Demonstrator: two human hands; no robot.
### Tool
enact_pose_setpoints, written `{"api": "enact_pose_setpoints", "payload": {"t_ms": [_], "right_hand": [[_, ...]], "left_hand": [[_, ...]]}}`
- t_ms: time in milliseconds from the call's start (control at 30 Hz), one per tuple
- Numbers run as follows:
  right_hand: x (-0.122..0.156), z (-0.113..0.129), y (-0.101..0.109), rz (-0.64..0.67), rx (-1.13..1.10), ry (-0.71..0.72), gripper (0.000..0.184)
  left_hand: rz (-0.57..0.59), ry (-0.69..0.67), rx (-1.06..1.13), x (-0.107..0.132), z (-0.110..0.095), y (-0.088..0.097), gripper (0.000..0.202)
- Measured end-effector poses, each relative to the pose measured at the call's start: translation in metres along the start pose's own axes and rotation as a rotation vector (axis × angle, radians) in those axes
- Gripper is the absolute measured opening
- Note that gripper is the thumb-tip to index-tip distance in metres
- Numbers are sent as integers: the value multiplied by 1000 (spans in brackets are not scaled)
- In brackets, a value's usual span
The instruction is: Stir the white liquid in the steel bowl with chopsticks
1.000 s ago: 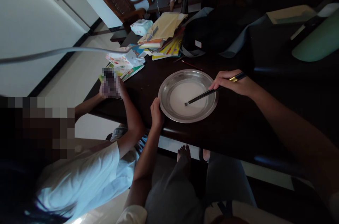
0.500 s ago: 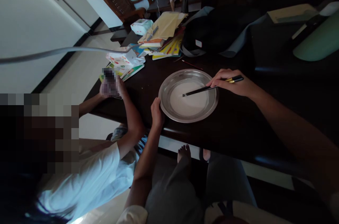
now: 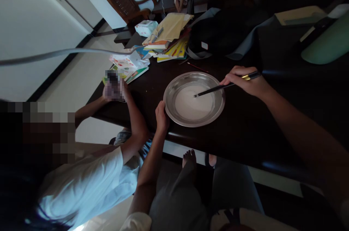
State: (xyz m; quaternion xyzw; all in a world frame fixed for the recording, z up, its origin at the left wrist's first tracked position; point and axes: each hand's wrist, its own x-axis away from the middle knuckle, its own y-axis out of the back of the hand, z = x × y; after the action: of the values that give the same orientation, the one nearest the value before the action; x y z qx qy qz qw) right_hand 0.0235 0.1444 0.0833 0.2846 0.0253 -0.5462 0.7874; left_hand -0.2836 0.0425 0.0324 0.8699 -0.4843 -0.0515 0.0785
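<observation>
A round metal basin (image 3: 215, 114) stands on the dark table, with a milky white liquid (image 3: 191, 106) in its bottom. My left hand (image 3: 161, 116) grips the basin's left rim, thumb at the edge; its other fingers are partly hidden. My right hand (image 3: 244, 80), at the basin's right side, is closed around a pair of black chopsticks (image 3: 214, 89) with gold bands near the thick ends. Their tips reach down to the liquid near the middle of the basin.
Books and envelopes (image 3: 169, 38) are piled behind the basin, beside a black bag (image 3: 218, 34). A green rounded object (image 3: 324, 47) lies at the far right. Another person (image 3: 95, 172) sits at my left, forearms on the table. A grey cable (image 3: 68, 51) crosses the upper left.
My right hand has moved a little to the right, and the chopstick tips have shifted right across the liquid. My left hand and the basin stay in place.
</observation>
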Motion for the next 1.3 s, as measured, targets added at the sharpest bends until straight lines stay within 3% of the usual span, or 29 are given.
{"api": "enact_pose_setpoints", "payload": {"t_ms": [67, 133, 267, 367, 467, 567, 667, 767, 867, 967, 1067, 1200, 1300], "right_hand": [[0, 1, 2, -14, -82, -33, 35], [1, 1, 0, 59, -164, -51, 37], [1, 0, -8, 188, -86, 6, 24], [0, -1, -6, 76, 13, 25, 22], [0, 0, -1, -5, -56, -8, 32], [1, 2, -3, 103, -149, -18, 35], [2, 0, -7, 195, -67, 10, 24], [0, -2, -5, 89, 28, 4, 22], [0, 0, 0, -27, -31, -46, 31], [2, 1, -1, 59, -164, -69, 35], [2, 0, -6, 173, -104, -28, 26], [1, 0, -3, 51, 42, -10, 23], [1, 2, 1, -30, -60, -64, 36]], "left_hand": [[-3, 4, 11, -1, 1, 0, 39], [6, -17, 7, -1, 3, 1, 39], [17, -54, -9, -2, 6, 2, 38], [14, -36, -3, -2, 6, 2, 37], [6, -23, -3, -1, 4, 1, 36], [1, -18, -4, -1, 3, 1, 36], [-3, -12, -1, -1, 2, 1, 38], [11, -26, -19, -1, 2, 0, 39], [-13, -1, -15, -1, 2, -1, 38], [-9, -3, -10, -1, 1, 0, 38], [22, -55, -31, 0, 0, 0, 39], [16, -36, -39, 1, -2, 1, 40], [15, -33, -31, 1, -1, 1, 40]]}}
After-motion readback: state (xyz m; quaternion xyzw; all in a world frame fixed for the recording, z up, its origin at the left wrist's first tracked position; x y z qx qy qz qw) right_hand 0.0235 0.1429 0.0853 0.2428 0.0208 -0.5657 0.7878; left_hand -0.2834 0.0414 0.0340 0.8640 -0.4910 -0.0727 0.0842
